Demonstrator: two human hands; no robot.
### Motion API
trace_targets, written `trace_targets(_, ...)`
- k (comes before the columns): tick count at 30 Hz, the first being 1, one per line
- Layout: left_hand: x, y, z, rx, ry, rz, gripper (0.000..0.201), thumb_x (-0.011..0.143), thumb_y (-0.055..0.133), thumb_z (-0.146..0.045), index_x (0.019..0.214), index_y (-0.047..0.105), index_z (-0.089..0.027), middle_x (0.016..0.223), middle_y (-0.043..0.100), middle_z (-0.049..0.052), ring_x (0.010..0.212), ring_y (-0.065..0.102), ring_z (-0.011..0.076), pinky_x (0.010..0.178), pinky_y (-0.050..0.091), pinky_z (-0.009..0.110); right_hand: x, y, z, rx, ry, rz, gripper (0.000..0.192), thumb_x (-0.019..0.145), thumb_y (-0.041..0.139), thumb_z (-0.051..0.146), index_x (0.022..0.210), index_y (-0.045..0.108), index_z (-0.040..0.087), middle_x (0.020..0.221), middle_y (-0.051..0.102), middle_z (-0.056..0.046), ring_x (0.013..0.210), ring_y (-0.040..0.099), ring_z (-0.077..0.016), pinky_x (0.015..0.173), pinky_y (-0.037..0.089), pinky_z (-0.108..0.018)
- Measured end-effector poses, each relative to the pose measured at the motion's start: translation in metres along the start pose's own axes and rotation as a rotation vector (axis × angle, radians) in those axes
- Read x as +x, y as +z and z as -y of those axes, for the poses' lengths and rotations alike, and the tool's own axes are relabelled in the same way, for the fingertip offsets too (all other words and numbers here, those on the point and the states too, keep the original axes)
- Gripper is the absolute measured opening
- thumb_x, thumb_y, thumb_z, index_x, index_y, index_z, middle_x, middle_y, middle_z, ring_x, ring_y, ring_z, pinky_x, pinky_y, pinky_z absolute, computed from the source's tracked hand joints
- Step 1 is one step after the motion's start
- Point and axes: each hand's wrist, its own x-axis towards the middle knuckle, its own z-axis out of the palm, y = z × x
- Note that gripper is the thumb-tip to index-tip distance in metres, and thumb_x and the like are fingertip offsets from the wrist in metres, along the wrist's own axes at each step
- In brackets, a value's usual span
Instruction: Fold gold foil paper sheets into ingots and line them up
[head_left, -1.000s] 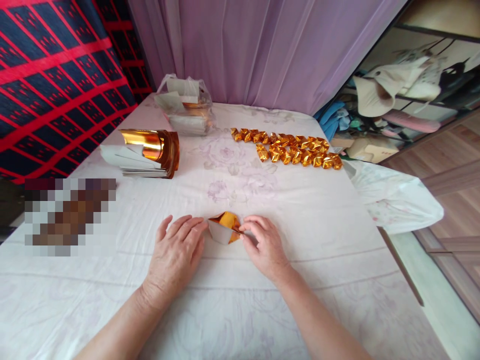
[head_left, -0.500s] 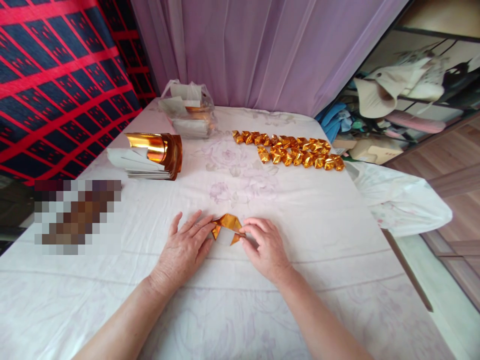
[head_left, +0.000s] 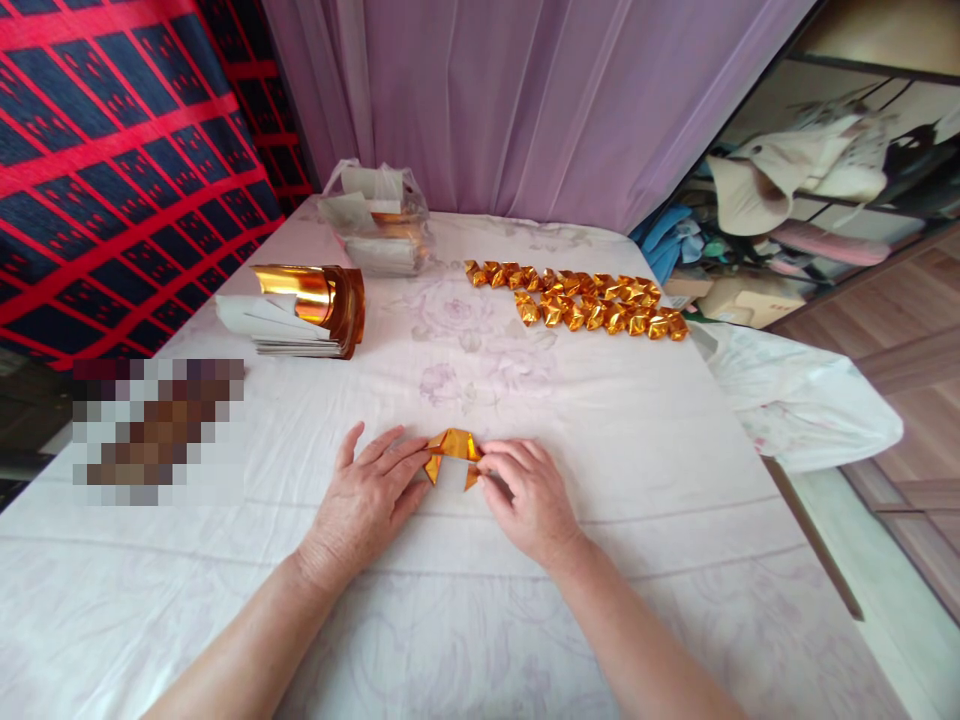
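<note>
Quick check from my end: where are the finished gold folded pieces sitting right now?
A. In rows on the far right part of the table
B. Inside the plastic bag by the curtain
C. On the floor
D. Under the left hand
A: the folded gold pieces lie in rows on the white tablecloth at the far right, well beyond the gold paper being folded between the left hand and right hand.

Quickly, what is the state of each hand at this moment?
Left hand: open, fingers flat, pressing the left side of the gold foil paper.
Right hand: fingertips pinching the paper's right edge.
</note>
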Motion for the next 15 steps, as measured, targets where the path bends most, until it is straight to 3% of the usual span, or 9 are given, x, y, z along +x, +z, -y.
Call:
trace_targets(7, -0.0006, -0.0028, 0.0029, 0.015, 0.028, 0.011, 0.024, 0.092, 0.059, -0.036, 0.11, 0.07, -0.025, 0.115, 0.073, 0.004, 0.113, 0.062, 0.0291, 0.114, 0.021, 0.058, 0.0003, -0.0053, -0.0012, 0.044, -0.034, 0.067, 0.028, 0.077, 0.065, 0.014, 0.103, 0.063, 0.022, 0.112, 0.068, -0.008, 0.103, 0.06, -0.0255, 0.091, 0.048, -0.044)
trace_targets(15, 0.0005, -0.0019, 0.0026, 0.027, 0.056, -0.012, 0.021, 0.094, 0.058, -0.033, 0.108, 0.07, -0.023, 0.111, 0.074, 0.003, 0.107, 0.064, 0.0265, 0.113, 0.024, 0.055, 0.0008, -0.0033, -0.0014, -0.008, -0.054, 0.06, 0.017, 0.085, 0.063, 0.015, 0.1, 0.064, 0.021, 0.108, 0.069, -0.007, 0.1, 0.061, -0.0237, 0.088, 0.05, -0.042)
